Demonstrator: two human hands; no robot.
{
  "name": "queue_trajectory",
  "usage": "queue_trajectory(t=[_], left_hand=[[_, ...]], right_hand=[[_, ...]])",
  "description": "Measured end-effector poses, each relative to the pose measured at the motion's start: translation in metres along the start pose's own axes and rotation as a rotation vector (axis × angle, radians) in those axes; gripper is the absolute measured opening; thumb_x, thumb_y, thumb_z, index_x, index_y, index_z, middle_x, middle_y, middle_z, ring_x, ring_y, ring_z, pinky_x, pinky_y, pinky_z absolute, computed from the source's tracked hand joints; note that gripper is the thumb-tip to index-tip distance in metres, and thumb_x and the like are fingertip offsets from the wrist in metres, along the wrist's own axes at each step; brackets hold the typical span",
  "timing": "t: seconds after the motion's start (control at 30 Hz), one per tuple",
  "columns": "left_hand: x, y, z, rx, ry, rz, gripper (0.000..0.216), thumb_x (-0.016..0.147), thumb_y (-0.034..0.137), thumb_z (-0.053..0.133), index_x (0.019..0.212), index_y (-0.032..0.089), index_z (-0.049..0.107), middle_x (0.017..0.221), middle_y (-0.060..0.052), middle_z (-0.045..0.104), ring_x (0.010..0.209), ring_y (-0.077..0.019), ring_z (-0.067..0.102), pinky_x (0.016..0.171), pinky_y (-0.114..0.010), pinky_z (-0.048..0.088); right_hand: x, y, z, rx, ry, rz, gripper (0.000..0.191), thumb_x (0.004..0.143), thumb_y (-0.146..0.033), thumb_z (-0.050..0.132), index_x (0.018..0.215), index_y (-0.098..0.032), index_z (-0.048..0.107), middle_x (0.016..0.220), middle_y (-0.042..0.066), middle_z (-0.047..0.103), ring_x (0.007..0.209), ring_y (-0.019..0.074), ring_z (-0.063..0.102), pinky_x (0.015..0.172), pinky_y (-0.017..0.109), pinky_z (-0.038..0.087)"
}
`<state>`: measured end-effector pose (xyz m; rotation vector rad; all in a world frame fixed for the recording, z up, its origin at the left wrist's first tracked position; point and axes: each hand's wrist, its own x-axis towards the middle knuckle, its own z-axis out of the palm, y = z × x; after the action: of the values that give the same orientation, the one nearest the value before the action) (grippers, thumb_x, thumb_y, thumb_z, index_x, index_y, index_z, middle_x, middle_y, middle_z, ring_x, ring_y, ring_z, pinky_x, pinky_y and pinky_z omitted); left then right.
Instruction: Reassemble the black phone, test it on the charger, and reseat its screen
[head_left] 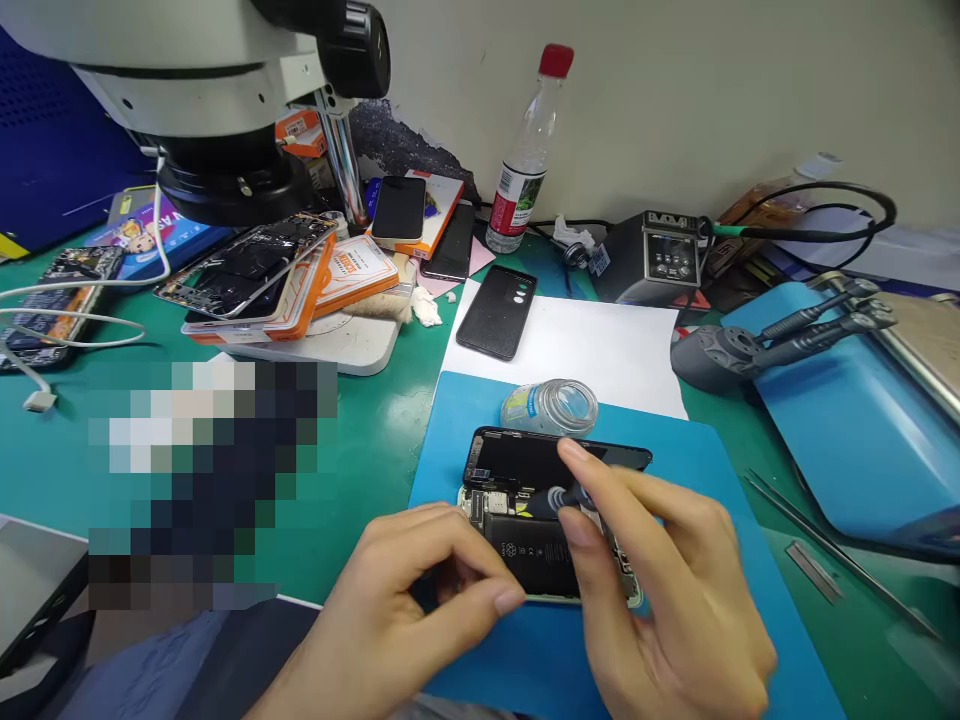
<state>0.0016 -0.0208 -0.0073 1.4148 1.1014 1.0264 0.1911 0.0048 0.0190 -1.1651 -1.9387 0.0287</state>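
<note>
An opened phone (551, 560) lies on the blue mat, its black battery and inner parts bare. Its detached-looking screen (525, 455) is tilted up along the far edge, against a small glass jar (566, 405). In my right hand (667, 590), thumb and index finger pinch a dark screwdriver (553, 500), which slants left over the upper part of the phone; its tip is hard to make out. My left hand (420, 600) is closed at the phone's near left edge, thumb and index finger over the rim. Its other fingers are curled and partly hidden.
A microscope (225, 100) overhangs the left, above stacked boxes and phone parts. Behind stand a plastic bottle (521, 160) and a black control box (649, 255). At right are a grey tool holder (720, 355), tweezers (840, 550) and a blue case (847, 420). A blurred patch covers the left.
</note>
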Motion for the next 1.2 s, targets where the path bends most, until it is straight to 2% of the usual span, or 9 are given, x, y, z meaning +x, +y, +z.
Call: queue_trajectory(t=[0.2,0.3,0.37,0.53,0.67,0.8,0.93,1.03,1.2], left_hand=[[-0.007,-0.002,-0.004,-0.100,0.332,0.046,0.026,0.106,0.039,0.061,0.085,0.024,0.067,0.062,0.005,0.063,0.061,-0.0113,0.060,0.060,-0.020,0.048],[-0.008,0.005,-0.008,0.115,0.350,0.038,0.014,0.107,0.038,0.057,0.112,0.028,0.066,0.098,-0.001,0.074,0.092,-0.0164,0.070,0.078,-0.023,0.055],[-0.005,0.011,-0.010,0.282,0.357,0.049,0.030,0.106,0.039,0.058,0.135,0.033,0.057,0.126,-0.003,0.069,0.113,-0.0201,0.067,0.092,-0.029,0.055],[0.015,0.016,-0.010,0.459,0.314,-0.016,0.052,0.107,0.050,0.050,0.156,0.037,0.039,0.149,-0.006,0.057,0.125,-0.0242,0.061,0.101,-0.038,0.052],[0.035,0.013,-0.010,0.475,0.177,-0.092,0.048,0.110,0.055,0.039,0.151,0.034,0.050,0.139,-0.006,0.067,0.129,-0.0269,0.062,0.104,-0.041,0.049],[0.043,0.012,-0.007,0.575,0.143,-0.047,0.045,0.109,0.058,0.037,0.107,0.025,0.068,0.102,-0.004,0.074,0.101,-0.0261,0.069,0.083,-0.035,0.051],[0.040,0.015,-0.005,0.642,0.146,-0.017,0.047,0.108,0.059,0.039,0.084,0.025,0.060,0.078,0.001,0.065,0.076,-0.0221,0.064,0.068,-0.031,0.046],[0.033,0.014,-0.006,0.603,0.089,-0.019,0.045,0.109,0.058,0.038,0.096,0.026,0.066,0.088,0.000,0.072,0.086,-0.0232,0.068,0.075,-0.032,0.050],[0.016,0.001,-0.015,0.573,-0.013,0.007,0.041,0.107,0.057,0.043,0.121,0.029,0.070,0.125,-0.005,0.075,0.120,-0.0284,0.067,0.102,-0.040,0.056]], right_hand=[[0.002,0.001,-0.001,0.014,0.004,-0.013,0.047,0.099,-0.006,0.064,0.142,-0.022,0.065,0.112,0.008,0.069,0.103,0.0221,0.064,0.086,0.037,0.054],[0.001,0.001,-0.001,0.059,-0.005,-0.018,0.051,0.099,-0.004,0.061,0.146,-0.023,0.062,0.109,0.007,0.070,0.103,0.0226,0.064,0.085,0.037,0.054],[-0.001,0.002,0.000,0.060,0.003,-0.004,0.054,0.098,-0.003,0.062,0.147,-0.025,0.061,0.110,0.007,0.070,0.105,0.0234,0.064,0.088,0.039,0.054],[-0.006,0.004,0.002,0.143,-0.003,0.013,0.054,0.100,-0.004,0.058,0.149,-0.027,0.058,0.117,0.007,0.072,0.106,0.0222,0.066,0.088,0.038,0.055],[-0.011,0.013,-0.015,0.229,0.282,0.258,0.041,0.105,-0.016,0.057,0.143,-0.029,0.062,0.110,0.005,0.072,0.101,0.0204,0.068,0.089,0.038,0.056],[-0.014,0.048,-0.053,0.417,0.535,0.586,0.046,0.107,-0.039,0.054,0.151,-0.025,0.054,0.096,0.002,0.064,0.084,0.0181,0.068,0.085,0.040,0.060],[-0.025,0.090,-0.077,0.196,0.258,0.723,0.062,0.100,-0.050,0.063,0.156,-0.026,0.048,0.095,0.004,0.069,0.070,0.0185,0.066,0.056,0.030,0.054],[-0.037,0.106,-0.075,-0.099,0.072,0.586,0.041,0.104,-0.047,0.057,0.136,-0.024,0.067,0.103,0.008,0.075,0.084,0.0230,0.070,0.067,0.034,0.055],[-0.051,0.106,-0.065,-0.379,-0.004,0.286,0.034,0.110,-0.038,0.045,0.122,-0.021,0.071,0.109,0.011,0.076,0.101,0.0289,0.067,0.086,0.045,0.050]])
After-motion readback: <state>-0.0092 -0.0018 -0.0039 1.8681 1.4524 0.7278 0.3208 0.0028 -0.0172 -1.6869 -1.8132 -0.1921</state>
